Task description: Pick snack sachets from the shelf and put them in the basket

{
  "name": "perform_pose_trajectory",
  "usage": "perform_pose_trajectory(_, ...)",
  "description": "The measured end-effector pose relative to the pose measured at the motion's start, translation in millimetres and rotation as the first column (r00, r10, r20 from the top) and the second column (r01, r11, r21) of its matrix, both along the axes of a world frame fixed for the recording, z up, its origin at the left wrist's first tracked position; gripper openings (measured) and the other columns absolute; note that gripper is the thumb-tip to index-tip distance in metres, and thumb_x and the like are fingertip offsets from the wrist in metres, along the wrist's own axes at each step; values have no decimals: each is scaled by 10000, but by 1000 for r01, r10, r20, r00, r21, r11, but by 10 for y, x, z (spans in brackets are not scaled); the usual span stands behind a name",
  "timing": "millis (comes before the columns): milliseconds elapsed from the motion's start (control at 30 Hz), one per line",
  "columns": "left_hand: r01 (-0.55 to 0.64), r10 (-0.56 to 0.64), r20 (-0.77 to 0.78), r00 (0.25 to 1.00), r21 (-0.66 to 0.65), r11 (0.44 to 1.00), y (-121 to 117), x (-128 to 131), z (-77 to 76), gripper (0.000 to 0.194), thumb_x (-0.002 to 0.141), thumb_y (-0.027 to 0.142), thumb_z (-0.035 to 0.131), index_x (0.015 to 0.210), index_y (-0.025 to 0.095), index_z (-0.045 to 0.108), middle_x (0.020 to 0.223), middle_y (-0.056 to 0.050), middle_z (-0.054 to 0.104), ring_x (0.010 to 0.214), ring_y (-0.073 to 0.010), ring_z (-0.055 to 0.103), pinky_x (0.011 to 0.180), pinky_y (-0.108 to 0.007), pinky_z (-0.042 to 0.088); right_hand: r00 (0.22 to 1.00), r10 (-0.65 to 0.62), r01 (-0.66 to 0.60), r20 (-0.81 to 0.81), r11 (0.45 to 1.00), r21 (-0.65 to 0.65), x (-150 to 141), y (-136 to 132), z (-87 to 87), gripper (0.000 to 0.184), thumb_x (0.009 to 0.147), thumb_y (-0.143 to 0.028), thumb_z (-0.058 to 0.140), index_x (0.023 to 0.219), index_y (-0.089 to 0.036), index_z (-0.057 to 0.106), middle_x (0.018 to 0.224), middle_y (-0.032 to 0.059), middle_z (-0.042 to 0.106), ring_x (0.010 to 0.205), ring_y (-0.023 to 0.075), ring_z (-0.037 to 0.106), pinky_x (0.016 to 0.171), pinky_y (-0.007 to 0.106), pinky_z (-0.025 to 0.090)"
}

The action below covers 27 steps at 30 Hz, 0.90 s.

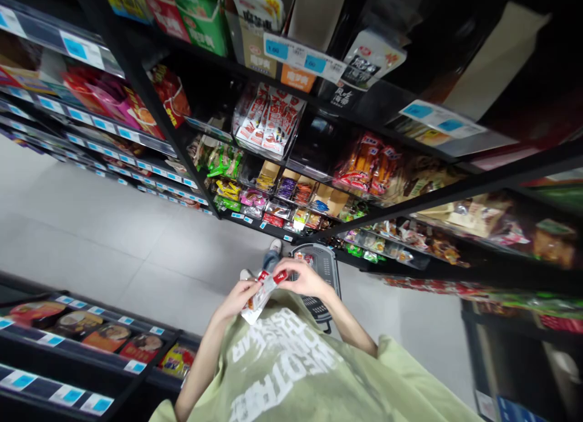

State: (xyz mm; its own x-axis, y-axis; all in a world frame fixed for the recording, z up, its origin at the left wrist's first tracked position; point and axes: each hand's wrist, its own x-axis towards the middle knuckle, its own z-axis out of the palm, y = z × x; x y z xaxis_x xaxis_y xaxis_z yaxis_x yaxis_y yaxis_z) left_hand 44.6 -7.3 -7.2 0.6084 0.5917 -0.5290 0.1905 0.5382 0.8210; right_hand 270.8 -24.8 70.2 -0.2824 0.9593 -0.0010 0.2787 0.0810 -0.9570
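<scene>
In front of my chest, small white-and-red snack packets (pixel 260 303) are held between both hands; I cannot make out their exact number. My left hand (pixel 240 298) pinches them along the left side. At their red upper end, my right hand (pixel 301 277) is closed with the fingertips on the packaging. Whether the packets are sealed or torn is too small to tell. Below my right forearm, a dark grey shopping basket (pixel 336 273) with perforated sides stands on the floor, with something red and white inside near its far end.
Ahead rises a black shelf rack with a clear bin of white-and-red snack packets (pixel 268 121), orange-red snack packs (pixel 367 164) and several small bins of colourful snacks. Bowl-shaped food packages (pixel 109 337) line a low shelf at left. Grey tiled floor (pixel 150 240) runs between the racks.
</scene>
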Motion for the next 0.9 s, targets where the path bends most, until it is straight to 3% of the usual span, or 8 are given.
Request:
perform_pose_trajectory(133, -16, 16, -78, 997, 7, 1000, -26, 143, -125, 565, 741, 682, 605, 614, 132, 634, 545, 5, 527, 502, -115, 427, 476, -228, 314, 996, 85, -82, 24, 990, -114, 146, -77, 7, 185, 902, -353, 640, 952, -213, 750, 935, 57, 740, 732, 174, 715, 700, 293, 571)
perform_pose_trajectory(267, -169, 184, -109, 977, 139, 976, -11, 230, -274, 483, 751, 610, 603, 650, 145, 683, 732, -60, 657, 644, -181, 597, 577, -250, 442, 964, -239, 254, 116, 958, -130, 607, -108, -136, 291, 920, -421, 593, 1040, -208, 752, 883, 60, 776, 764, 226, 747, 737, 349, 598)
perform_pose_trajectory(333, -210, 237, -126, 963, 199, 957, 17, 217, -321, 444, 770, 570, 593, 716, 148, 724, 858, -83, 684, 722, -203, 638, 624, -262, 475, 836, -486, 503, 256, 864, -2, 936, -67, -254, 340, 934, -433, 554, 1125, -213, 730, 1025, 75, 774, 936, 256, 734, 877, 401, 571)
perform_pose_trajectory(467, -260, 297, -162, 941, 215, 941, 97, 127, -373, 439, 779, 549, 578, 787, 147, 753, 947, -100, 693, 725, -210, 655, 619, -275, 488, 363, -768, 776, 527, 563, 285, 1534, 168, -534, 444, 981, -354, 410, 1280, -112, 633, 1260, 147, 677, 1174, 270, 639, 1040, 401, 467)
perform_pose_trajectory(533, -286, 321, -158, 934, 214, 934, 135, 78, -393, 440, 768, 549, 587, 784, 143, 756, 930, -105, 701, 737, -219, 664, 650, -289, 500, 214, -717, 780, 663, 534, 325, 1735, 337, -685, 451, 977, -256, 360, 1331, -81, 579, 1372, 161, 596, 1277, 249, 561, 1084, 357, 418)
perform_pose_trajectory(600, -297, 333, -163, 929, 210, 932, 166, 33, -404, 434, 763, 545, 591, 778, 145, 758, 932, -106, 706, 771, -232, 673, 682, -302, 509, 166, -667, 782, 726, 537, 315, 1879, 507, -834, 452, 961, -187, 349, 1340, -56, 558, 1416, 180, 550, 1317, 242, 520, 1098, 330, 393)
perform_pose_trajectory(767, -314, 375, -198, 906, 283, 906, 198, -68, -364, 412, 774, 531, 571, 791, 170, 771, 983, -97, 709, 863, -255, 671, 792, -339, 511, 138, -547, 811, 826, 541, 223, 2132, 840, -1124, 344, 957, -154, 410, 1182, -63, 654, 1163, 207, 694, 1129, 261, 653, 976, 314, 477)
perform_pose_trajectory(900, -377, 455, -233, 860, 310, 872, 177, -104, -326, 426, 771, 531, 558, 809, 166, 776, 991, -111, 718, 920, -282, 661, 855, -376, 497, 138, -425, 831, 895, 541, 128, 2299, 1036, -1259, 228, 968, -282, 551, 1071, -112, 663, 1044, 109, 711, 970, 215, 686, 905, 390, 529)
